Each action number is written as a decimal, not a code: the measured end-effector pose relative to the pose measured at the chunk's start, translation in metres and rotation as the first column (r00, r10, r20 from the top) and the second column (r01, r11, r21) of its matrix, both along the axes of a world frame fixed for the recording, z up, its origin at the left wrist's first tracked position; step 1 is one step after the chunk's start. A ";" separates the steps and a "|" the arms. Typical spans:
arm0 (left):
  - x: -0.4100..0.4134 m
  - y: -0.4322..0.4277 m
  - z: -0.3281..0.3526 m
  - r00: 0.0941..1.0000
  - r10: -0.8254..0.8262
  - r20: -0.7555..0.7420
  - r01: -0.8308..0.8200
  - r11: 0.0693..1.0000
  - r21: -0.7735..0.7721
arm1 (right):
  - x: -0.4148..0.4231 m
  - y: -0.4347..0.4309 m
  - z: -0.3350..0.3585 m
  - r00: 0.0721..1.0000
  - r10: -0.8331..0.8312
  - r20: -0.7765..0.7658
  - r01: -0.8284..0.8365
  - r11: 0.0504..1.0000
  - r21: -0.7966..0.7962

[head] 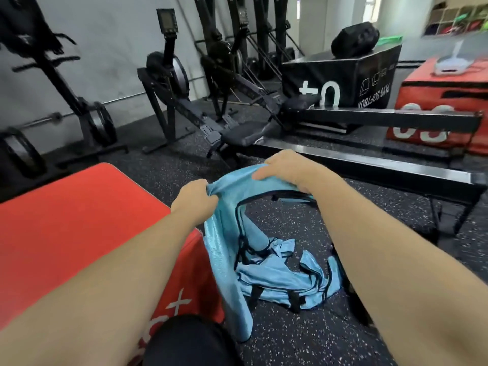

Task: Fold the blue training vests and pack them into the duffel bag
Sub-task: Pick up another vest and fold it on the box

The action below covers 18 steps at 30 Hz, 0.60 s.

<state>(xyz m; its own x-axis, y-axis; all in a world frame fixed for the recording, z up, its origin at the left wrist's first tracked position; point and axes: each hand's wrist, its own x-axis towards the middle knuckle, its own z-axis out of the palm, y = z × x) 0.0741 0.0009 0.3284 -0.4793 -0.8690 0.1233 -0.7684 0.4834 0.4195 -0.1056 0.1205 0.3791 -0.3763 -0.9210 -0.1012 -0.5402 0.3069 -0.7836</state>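
two hands — left hand (194, 199) and right hand (287, 167) — both clutch one blue vest (224, 249); tangled pile (285, 276) below, count unclear.

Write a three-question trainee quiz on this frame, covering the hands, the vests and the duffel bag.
1. True or false: the left hand and the right hand both grip the same shiny light-blue training vest with black trim.
2. Fill in: the crumpled pile of further light-blue vests lies on the speckled black rubber ____.
3. Where is the rounded black duffel bag? A) under the pile; B) on top of the black padded box; C) in the left hand.
Key: 1 true; 2 floor; 3 B.
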 end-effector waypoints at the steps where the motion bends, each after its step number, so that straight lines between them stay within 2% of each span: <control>1: 0.004 0.002 0.003 1.000 0.006 -0.020 -0.006 1.000 0.008 | 0.006 -0.003 0.008 1.000 -0.010 0.023 0.011 0.999 -0.030; 5: 0.019 0.009 0.012 0.996 -0.016 -0.085 0.020 0.999 0.050 | 0.035 -0.013 0.026 0.989 -0.055 0.137 0.077 0.984 -0.158; 8: 0.028 0.017 0.019 0.986 -0.079 -0.145 0.087 0.995 0.051 | 0.058 -0.019 0.032 0.990 -0.059 0.128 0.079 0.984 -0.157; 13: 0.034 0.037 0.034 0.880 -0.253 -0.401 0.301 0.952 0.059 | 0.077 -0.028 0.034 0.988 -0.096 0.125 0.116 0.980 -0.164; 15: 0.031 0.042 0.036 0.850 -0.323 -0.417 0.342 0.939 -0.030 | 0.081 -0.031 0.033 0.978 -0.120 0.169 0.148 0.976 -0.160; 18: 0.024 0.045 0.041 0.863 -0.371 -0.344 0.312 0.925 -0.215 | 0.083 -0.036 0.033 0.944 -0.187 0.274 0.217 0.972 -0.086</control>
<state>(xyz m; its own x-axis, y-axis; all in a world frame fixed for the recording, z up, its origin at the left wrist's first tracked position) 0.0980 0.0459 0.3692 -0.6359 -0.6164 0.4644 -0.3450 0.7653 0.5434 -0.0222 0.0846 0.4117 -0.5299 -0.8395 -0.1206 -0.2471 0.2889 -0.9249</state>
